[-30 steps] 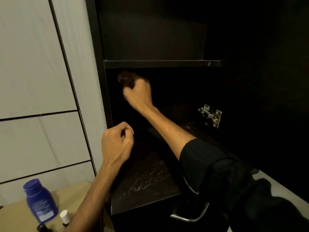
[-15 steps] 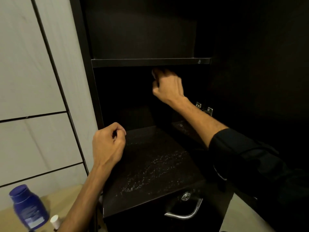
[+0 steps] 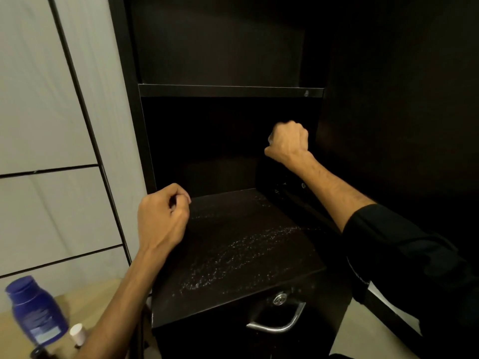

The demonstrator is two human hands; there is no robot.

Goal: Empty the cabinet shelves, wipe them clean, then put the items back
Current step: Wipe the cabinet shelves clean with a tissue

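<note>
The dark cabinet stands open with nothing on its shelves. My right hand (image 3: 289,143) is deep in the middle compartment, against its right side wall, fingers curled tight round a dark cloth that the fist almost hides. The lower shelf (image 3: 233,242) beneath it is speckled with pale dust or droplets. My left hand (image 3: 162,218) hovers at the shelf's front left corner, loosely curled and holding nothing. The upper shelf (image 3: 228,90) runs across above the right hand.
A blue bottle (image 3: 36,314) and a small white-capped bottle (image 3: 77,332) stand on a light wooden surface (image 3: 85,299) at the lower left. Below the shelf is a drawer with a metal handle (image 3: 277,320). A pale tiled wall (image 3: 51,125) is on the left.
My right hand has swept from the compartment's left back corner across to its right side and a little lower. The left hand has stayed put; the view shifted.
</note>
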